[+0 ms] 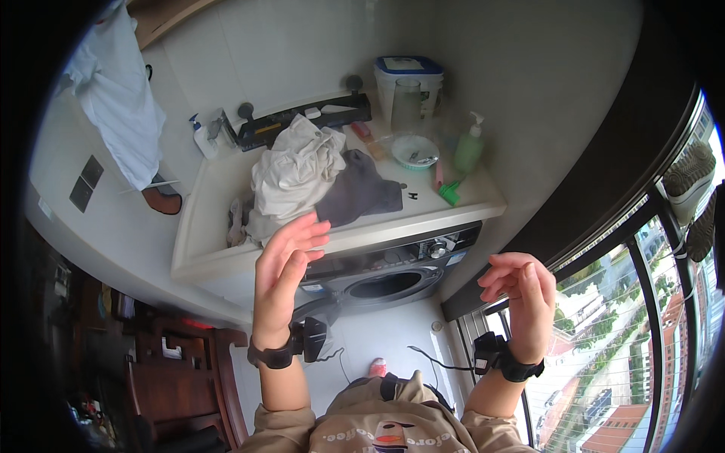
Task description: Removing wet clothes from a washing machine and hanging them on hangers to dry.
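Observation:
My left hand [289, 266] is raised in front of the counter edge, its fingers apart and nothing in it. Beyond its fingertips a heap of cream-coloured cloth [297, 170] lies on the counter, with a dark grey garment [362, 189] against its right side. My right hand [524, 300] is held up at the right near the window, fingers loosely curled and holding nothing. Each wrist wears a black strap with a small device. Between the hands, below the counter, stands a dark front-loading washing machine [396, 266]; its round door appears swung out to the left.
The white counter [476, 206] bears a pump bottle of green liquid [469, 147], a bowl [415, 152], a lidded bucket [436, 85], a green plastic piece [450, 193] and a black tray [340, 107]. White cloth [119, 102] hangs at left. A wooden chair [175, 379] stands lower left; shoes [688, 181] hang by the window.

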`<state>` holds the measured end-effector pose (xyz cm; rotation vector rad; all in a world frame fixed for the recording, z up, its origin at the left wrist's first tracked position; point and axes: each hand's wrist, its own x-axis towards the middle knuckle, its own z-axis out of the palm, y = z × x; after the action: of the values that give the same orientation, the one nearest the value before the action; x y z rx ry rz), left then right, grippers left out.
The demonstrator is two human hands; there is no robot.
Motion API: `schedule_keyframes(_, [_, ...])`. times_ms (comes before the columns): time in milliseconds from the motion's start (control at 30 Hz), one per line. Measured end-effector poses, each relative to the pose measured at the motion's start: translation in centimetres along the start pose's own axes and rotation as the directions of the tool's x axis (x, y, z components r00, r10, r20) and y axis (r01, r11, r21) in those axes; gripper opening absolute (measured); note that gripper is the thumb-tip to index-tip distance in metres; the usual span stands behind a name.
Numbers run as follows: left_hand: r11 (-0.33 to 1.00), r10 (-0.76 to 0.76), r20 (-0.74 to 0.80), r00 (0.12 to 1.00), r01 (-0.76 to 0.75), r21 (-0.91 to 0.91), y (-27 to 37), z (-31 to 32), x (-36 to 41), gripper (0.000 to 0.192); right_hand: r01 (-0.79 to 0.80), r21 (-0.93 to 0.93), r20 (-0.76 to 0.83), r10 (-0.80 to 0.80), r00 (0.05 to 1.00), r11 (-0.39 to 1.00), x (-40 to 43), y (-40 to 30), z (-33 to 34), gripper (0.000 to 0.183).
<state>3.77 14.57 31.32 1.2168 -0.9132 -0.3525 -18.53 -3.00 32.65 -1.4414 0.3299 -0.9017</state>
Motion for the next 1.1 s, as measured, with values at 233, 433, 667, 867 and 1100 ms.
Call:
schedule_keyframes(233, [0.957,-0.269,-0.154,0.951,0.283,0.072,-8.8,1.7,-3.4,0.038,-0.22,-0.123,-0.175,0.197,0.965,0.968,-1.1,8.0,-2.6,0.034])
schedule_keyframes(433, [0.941,-0.337,-0.193,0.922,0.337,-0.03,-19.9,2.1,-8.6,0.036,-0.237,-0.006,-0.195,0.231,0.953,0.972,-4.5,18.5,-4.8,0.032])
schedule_keyframes(667, [0.93,-0.368,-0.198,0.909,0.36,-0.076,-35.9,1.2,-14.1,0.036,-0.191,0.089,-0.146,0.203,0.968,0.977,-7.9,33.7,-7.4,0.03])
schedule_keyframes(867, [0.932,-0.362,-0.21,0.908,0.349,-0.097,-45.3,0.4,-17.4,0.035,-0.272,0.1,-0.061,0.279,0.958,0.957,-10.4,45.1,-8.0,0.03])
schedule_keyframes(1100, [0.922,-0.387,-0.252,0.887,0.366,-0.13,-50.7,-0.2,-19.6,0.036,-0.44,0.051,-0.012,0.441,0.897,0.896,-9.9,53.8,-8.6,0.028])
